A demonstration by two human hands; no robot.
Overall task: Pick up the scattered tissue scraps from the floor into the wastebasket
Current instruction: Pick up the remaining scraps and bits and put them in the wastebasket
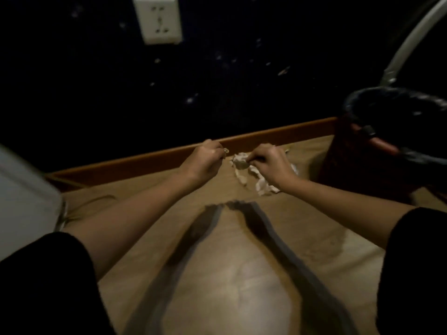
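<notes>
White crumpled tissue scraps (pixel 251 176) lie on the wooden floor close to the baseboard. My right hand (pixel 271 163) is over them, its fingers pinching a crumpled tissue wad (pixel 239 160). My left hand (pixel 205 158) hovers just left of the wad with curled fingers that pinch a small pale bit at the fingertips. The wastebasket (pixel 377 151) stands at the right, dark red with a black liner bag over its rim. Part of the scraps is hidden under my right hand.
A wooden baseboard (pixel 145 160) runs along a dark wall with a white socket (pixel 158 19). A grey-white object (pixel 24 197) stands at the left edge. A white curved tube (pixel 411 37) rises behind the wastebasket. My arms cast shadows on the floor.
</notes>
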